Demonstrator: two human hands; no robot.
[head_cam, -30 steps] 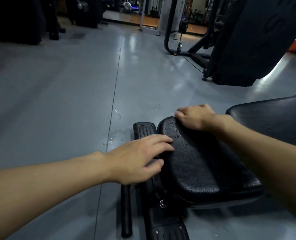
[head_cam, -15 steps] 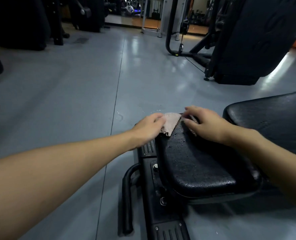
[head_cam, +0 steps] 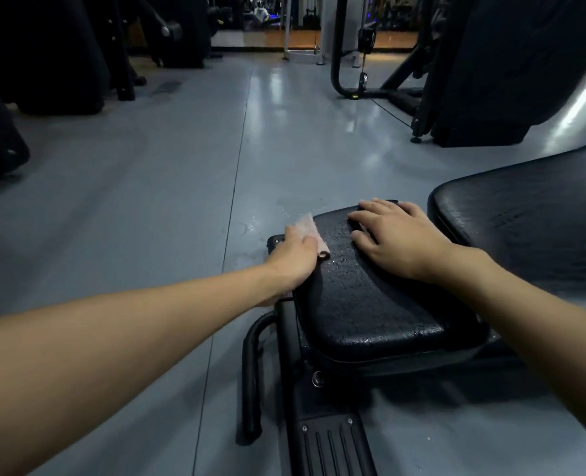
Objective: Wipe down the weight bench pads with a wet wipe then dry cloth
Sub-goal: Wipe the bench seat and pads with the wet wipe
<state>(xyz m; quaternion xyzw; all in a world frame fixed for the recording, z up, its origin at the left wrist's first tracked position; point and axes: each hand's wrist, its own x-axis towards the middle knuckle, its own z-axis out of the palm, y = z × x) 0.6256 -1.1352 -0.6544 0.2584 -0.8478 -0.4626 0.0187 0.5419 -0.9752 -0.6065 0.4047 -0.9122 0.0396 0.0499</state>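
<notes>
Seat pad (head_cam: 370, 304): black textured upholstery with water droplets beaded across its top. It sits on the bench frame in the lower middle of the view.
Back pad (head_cam: 525, 228): black, just beside the right edge of the seat pad with a narrow gap between them. It runs out of view to the right.
Cloth (head_cam: 307, 226): a pale pinkish piece draped over the far left corner of the seat pad. One end shows beyond the fingers, and a rolled end shows beside the thumb.
Left hand (head_cam: 296, 261): on top of the cloth at the far left corner of the seat pad. The forearm enters from the lower left.
Left grip: closed on the cloth, with the fingers curled over it against the pad corner.
Right hand (head_cam: 398, 235): palm down on the seat pad near its far edge, to the right of the cloth and apart from the left hand.
Right grip: wide, with the fingers straight and slightly spread. It holds nothing.
Bench frame (head_cam: 332, 441): black metal below the near edge of the seat pad, with a ribbed plate at the bottom.
Tube handle (head_cam: 252, 379): a black curved tube on the left side of the bench frame.
Floor (head_cam: 147, 201): grey and glossy, with one straight seam. Water marks (head_cam: 250, 231) lie just beyond the far left corner of the seat pad.
Gym machine (head_cam: 490, 63): a dark unit at the far right, too dim for detail.
</notes>
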